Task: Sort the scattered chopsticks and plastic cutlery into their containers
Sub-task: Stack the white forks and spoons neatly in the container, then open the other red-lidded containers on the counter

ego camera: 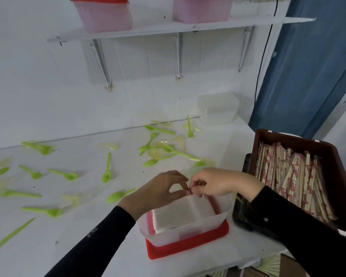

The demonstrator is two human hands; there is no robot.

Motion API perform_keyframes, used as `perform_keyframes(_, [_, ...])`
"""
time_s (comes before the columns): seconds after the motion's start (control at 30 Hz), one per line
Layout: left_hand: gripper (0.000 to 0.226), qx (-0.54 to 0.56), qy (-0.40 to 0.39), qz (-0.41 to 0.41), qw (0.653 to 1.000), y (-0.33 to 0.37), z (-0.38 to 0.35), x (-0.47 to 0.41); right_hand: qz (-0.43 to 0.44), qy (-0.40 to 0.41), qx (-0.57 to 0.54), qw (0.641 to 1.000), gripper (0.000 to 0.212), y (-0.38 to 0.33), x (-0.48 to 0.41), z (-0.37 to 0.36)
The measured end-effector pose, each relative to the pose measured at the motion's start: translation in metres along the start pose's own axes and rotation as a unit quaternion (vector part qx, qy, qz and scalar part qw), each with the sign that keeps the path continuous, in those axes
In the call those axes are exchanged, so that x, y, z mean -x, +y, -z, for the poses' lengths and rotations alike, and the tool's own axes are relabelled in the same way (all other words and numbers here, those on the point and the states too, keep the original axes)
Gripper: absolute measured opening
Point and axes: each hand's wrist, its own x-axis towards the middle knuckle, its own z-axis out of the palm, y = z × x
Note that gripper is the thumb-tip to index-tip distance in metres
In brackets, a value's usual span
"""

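Observation:
A clear plastic container (188,232) stands on its red lid (190,246) near the table's front edge, with white packets stacked inside. My left hand (158,190) and my right hand (214,183) meet over its far rim, fingertips pinched together on something small that I cannot make out. Green plastic spoons (106,172) and forks (48,211) lie scattered over the white table (68,246). At the right, a brown tray (336,176) is full of paper-wrapped chopsticks (288,176).
A clear empty container (218,108) stands against the back wall. Two pink boxes with red lids (104,15) sit on the wall shelf (168,30) above. A blue curtain (308,66) hangs at the right. A dark object (246,216) lies under the brown tray.

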Motion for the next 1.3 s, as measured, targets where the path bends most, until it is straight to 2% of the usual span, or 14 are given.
perform_keyframes(0.17, [0.013,0.017,0.115,0.019,0.993,0.015,0.066,-0.030,0.058,0.214,-0.079,0.972,0.016,-0.013,0.008,0.073])
perform_keyframes(0.3, [0.010,-0.018,0.245,-0.031,0.969,0.038,0.139,-0.071,0.130,0.408,-0.121,0.895,0.017,-0.036,0.010,0.141])
perform_keyframes(0.37, [0.017,-0.065,0.331,-0.061,0.939,0.048,0.177,-0.094,0.159,0.493,-0.138,0.844,0.016,-0.047,0.009,0.175])
perform_keyframes(0.43, [0.022,-0.133,0.432,-0.101,0.886,0.054,0.216,-0.116,0.186,0.571,-0.135,0.789,0.015,-0.054,0.006,0.210])
perform_keyframes(0.5, [0.022,-0.198,0.516,-0.091,0.829,0.052,0.253,-0.131,0.190,0.622,-0.112,0.751,0.015,-0.056,0.001,0.239])
perform_keyframes(0.57, [0.035,-0.252,0.553,0.014,0.794,0.040,0.289,-0.144,0.164,0.642,-0.073,0.745,0.020,-0.058,-0.009,0.271])
perform_keyframes(0.6, [0.047,-0.263,0.542,0.099,0.792,0.034,0.302,-0.148,0.140,0.640,-0.057,0.754,0.030,-0.059,-0.017,0.286])
perform_keyframes(0.67, [0.071,-0.244,0.479,0.247,0.806,0.025,0.321,-0.155,0.075,0.613,-0.047,0.785,0.059,-0.065,-0.034,0.313])
perform_keyframes(0.73, [0.082,-0.232,0.436,0.309,0.813,0.020,0.331,-0.160,-0.020,0.571,-0.034,0.820,0.093,-0.072,-0.051,0.336])
perform_keyframes(0.8, [0.079,-0.223,0.435,0.319,0.812,0.014,0.338,-0.163,-0.105,0.526,-0.022,0.844,0.118,-0.078,-0.064,0.354])
perform_keyframes(0.87, [0.074,-0.210,0.442,0.314,0.814,0.011,0.340,-0.165,-0.118,0.533,-0.028,0.837,0.129,-0.080,-0.071,0.363])
perform_keyframes(0.97, [0.071,-0.210,0.442,0.302,0.818,0.014,0.338,-0.162,-0.078,0.594,-0.018,0.800,0.115,-0.076,-0.072,0.367])
perform_keyframes(1.1, [0.067,-0.193,0.441,0.260,0.837,0.022,0.337,-0.143,-0.057,0.617,-0.037,0.784,0.102,-0.077,-0.059,0.352])
perform_keyframes(1.3, [0.067,-0.199,0.522,0.117,0.821,0.035,0.309,-0.082,0.088,0.678,-0.059,0.727,0.084,-0.124,-0.026,0.302])
